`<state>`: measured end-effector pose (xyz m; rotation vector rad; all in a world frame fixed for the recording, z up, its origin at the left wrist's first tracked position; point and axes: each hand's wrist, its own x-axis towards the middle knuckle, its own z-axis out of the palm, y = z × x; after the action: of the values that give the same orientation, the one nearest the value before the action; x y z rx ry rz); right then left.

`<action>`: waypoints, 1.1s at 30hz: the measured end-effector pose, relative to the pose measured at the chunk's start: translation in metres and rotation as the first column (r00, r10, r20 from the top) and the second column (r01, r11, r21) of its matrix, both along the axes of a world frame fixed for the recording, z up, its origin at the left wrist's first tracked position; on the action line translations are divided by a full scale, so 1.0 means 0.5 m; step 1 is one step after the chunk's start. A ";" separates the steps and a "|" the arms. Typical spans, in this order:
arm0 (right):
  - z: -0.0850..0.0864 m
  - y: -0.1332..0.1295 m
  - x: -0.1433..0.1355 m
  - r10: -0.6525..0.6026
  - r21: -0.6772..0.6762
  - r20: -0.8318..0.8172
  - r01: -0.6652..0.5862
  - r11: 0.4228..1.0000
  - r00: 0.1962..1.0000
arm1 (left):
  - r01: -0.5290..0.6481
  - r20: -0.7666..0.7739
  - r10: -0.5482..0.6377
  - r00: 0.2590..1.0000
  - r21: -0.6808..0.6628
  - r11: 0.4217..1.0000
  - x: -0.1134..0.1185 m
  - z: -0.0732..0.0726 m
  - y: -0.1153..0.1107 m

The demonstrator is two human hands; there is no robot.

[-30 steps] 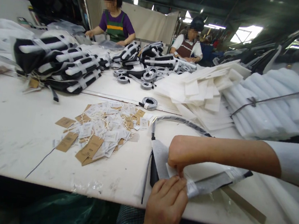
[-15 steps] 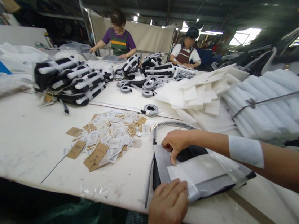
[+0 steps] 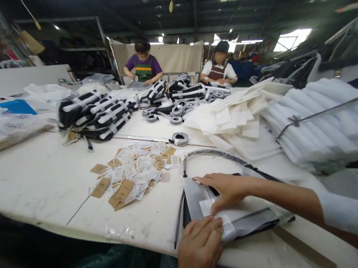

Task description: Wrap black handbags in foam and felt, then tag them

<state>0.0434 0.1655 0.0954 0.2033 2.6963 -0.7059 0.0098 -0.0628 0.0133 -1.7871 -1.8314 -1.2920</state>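
A black and grey bag [image 3: 191,193] lies on the table in front of me. Across it goes a white foam sheet [image 3: 251,204], with shiny clear film around its edge. A film-wrapped strap [image 3: 215,153] arches behind the bag. My left hand [image 3: 200,247], coming up from below, has its fingers curled over the near edge of the sheet; its fingertips are partly hidden. From the right reaches my right hand [image 3: 227,190], palm down over the bag, fingers stretched left and thumb spread down onto the sheet close to my left fingers.
A heap of paper tags [image 3: 135,172] lies left of the bag. Beyond are wrapped black bundles [image 3: 96,113], a coiled strap [image 3: 179,139], loose foam sheets [image 3: 234,106] and a tied white stack [image 3: 334,118]. Two people [image 3: 144,62] work across the table [image 3: 30,176].
My right hand has moved right and nearer to my left hand, its fingers now stretched out instead of bent. My left hand stays at the sheet's edge. The view has tilted up and turned left.
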 end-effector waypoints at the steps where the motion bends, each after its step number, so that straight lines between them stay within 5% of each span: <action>1: -0.002 -0.005 0.005 -0.017 0.002 0.015 0.017 1.000 1.000 | -0.001 0.000 0.001 1.000 -0.005 1.000 -0.001 0.001 -0.001; 7: -0.012 0.018 -0.036 -0.076 -0.110 0.158 0.094 0.990 0.985 | -0.004 0.007 0.004 1.000 -0.031 1.000 -0.003 0.001 0.000; 17: -0.047 0.032 -0.039 -0.183 -0.247 0.052 0.190 0.950 0.982 | -0.012 0.027 0.013 1.000 -0.017 1.000 -0.002 -0.004 0.001; 24: -0.074 0.004 -0.048 -0.277 -0.056 -0.155 0.271 0.961 0.948 | 0.019 0.036 -0.017 0.999 -0.076 0.997 0.000 -0.020 -0.008; 28: -0.060 0.000 -0.038 -0.236 0.006 -0.267 0.246 0.969 0.934 | 0.030 0.023 -0.028 0.999 -0.106 0.994 0.000 -0.007 -0.009; 33: -0.003 0.032 0.091 -0.316 0.154 -0.445 0.419 0.895 0.838 | 0.189 0.058 -0.182 0.982 -0.166 0.968 -0.024 0.037 -0.036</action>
<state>0.0889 0.1813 0.0941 0.7387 3.1929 -0.5592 -0.0020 -0.0811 0.0320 -2.0803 -1.8868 -1.2790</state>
